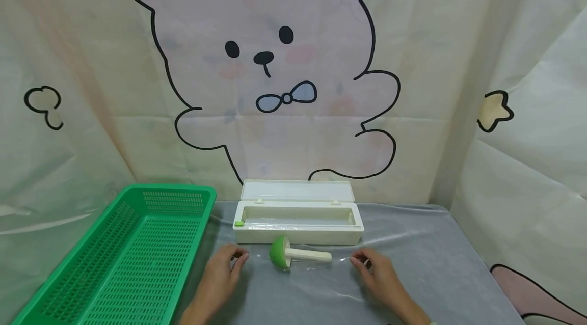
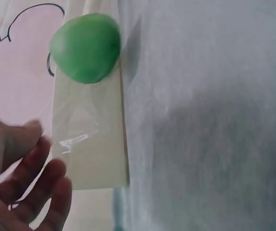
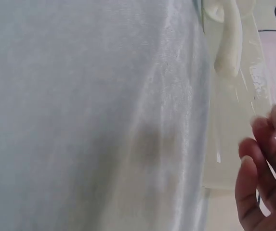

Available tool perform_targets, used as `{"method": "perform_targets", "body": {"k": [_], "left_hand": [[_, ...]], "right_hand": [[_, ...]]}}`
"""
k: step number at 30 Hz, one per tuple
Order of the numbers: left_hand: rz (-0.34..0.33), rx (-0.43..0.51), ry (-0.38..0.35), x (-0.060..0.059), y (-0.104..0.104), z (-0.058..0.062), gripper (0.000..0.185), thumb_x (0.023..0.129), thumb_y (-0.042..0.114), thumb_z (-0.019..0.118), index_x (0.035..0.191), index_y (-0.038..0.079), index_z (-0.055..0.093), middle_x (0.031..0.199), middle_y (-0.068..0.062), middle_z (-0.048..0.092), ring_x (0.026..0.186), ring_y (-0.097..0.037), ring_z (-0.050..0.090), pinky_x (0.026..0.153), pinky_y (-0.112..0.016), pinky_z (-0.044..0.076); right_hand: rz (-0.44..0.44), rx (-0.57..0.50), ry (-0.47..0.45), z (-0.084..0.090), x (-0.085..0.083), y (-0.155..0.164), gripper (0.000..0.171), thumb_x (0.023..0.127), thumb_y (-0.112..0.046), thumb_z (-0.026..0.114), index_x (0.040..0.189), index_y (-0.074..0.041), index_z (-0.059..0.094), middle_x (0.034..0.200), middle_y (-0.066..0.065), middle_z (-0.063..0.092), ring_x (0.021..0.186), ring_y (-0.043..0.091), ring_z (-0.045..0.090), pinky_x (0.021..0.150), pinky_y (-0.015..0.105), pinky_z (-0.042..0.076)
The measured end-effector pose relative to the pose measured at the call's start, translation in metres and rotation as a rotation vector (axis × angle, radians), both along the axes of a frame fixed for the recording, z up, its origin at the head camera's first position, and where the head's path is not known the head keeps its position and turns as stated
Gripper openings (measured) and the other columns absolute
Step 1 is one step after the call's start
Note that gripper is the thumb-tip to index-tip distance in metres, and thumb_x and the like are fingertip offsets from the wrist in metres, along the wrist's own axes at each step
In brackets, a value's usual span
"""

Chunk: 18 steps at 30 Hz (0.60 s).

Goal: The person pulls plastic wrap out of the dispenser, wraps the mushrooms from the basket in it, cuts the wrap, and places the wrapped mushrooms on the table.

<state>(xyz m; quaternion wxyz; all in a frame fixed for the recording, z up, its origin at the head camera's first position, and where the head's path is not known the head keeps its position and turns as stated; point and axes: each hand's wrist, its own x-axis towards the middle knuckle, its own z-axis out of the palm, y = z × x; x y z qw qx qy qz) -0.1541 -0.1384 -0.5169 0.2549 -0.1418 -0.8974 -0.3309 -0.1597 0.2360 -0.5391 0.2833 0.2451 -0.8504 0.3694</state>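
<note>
A toy mushroom (image 1: 308, 254) with a round green cap and a pale stem lies on its side, cap to the left. Around and beneath it is clear plastic film (image 2: 75, 142), visible mostly through its glints. My left hand (image 1: 222, 271) pinches the film's left end between thumb and forefinger, left of the cap. At the other end, beyond the stem tip, my right hand (image 1: 377, 275) pinches the film with thumb and fingertips. Just behind the mushroom stands a white cling film dispenser box (image 1: 298, 236), its lid (image 1: 298, 191) raised and a small green slider (image 1: 239, 223) on its left.
A green perforated plastic basket (image 1: 202, 233) stands on the left, beside my left hand. Grey cloth (image 1: 440, 259) covers the table. A printed curtain (image 1: 412, 162) hangs close behind the box and along both sides.
</note>
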Motion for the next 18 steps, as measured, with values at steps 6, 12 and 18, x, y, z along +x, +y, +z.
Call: {"method": "perform_targets", "body": {"k": [6,12,18], "left_hand": [[0.109,0.236,-0.170,-0.012,0.006,-0.001,0.004,0.093,0.007,0.075,0.091,0.005,0.072,0.089,-0.001,0.066,0.085,-0.018,0.066,0.077,-0.037,0.058],[0.113,0.486,-0.338,-0.023,0.015,-0.008,0.010,0.098,0.010,0.069,0.099,-0.001,0.070,0.104,-0.014,0.064,0.103,-0.033,0.066,0.087,-0.046,0.057],[0.060,0.680,-0.412,-0.027,0.020,-0.014,0.015,0.098,0.010,0.069,0.101,-0.005,0.068,0.101,-0.016,0.070,0.093,-0.029,0.071,0.072,-0.028,0.057]], "right_hand": [[-0.163,-0.106,-0.105,0.003,-0.007,-0.009,0.022,0.080,0.009,0.080,0.085,-0.009,0.069,0.083,-0.004,0.064,0.075,0.011,0.063,0.058,0.023,0.054],[-0.267,-0.151,-0.309,0.009,-0.010,-0.019,0.010,0.088,-0.001,0.078,0.085,-0.007,0.069,0.102,0.012,0.061,0.093,0.030,0.064,0.067,0.026,0.056],[-0.229,-0.357,-0.506,0.010,-0.013,-0.022,0.006,0.093,-0.001,0.072,0.091,0.002,0.068,0.092,0.013,0.070,0.074,0.018,0.071,0.063,0.022,0.056]]}}
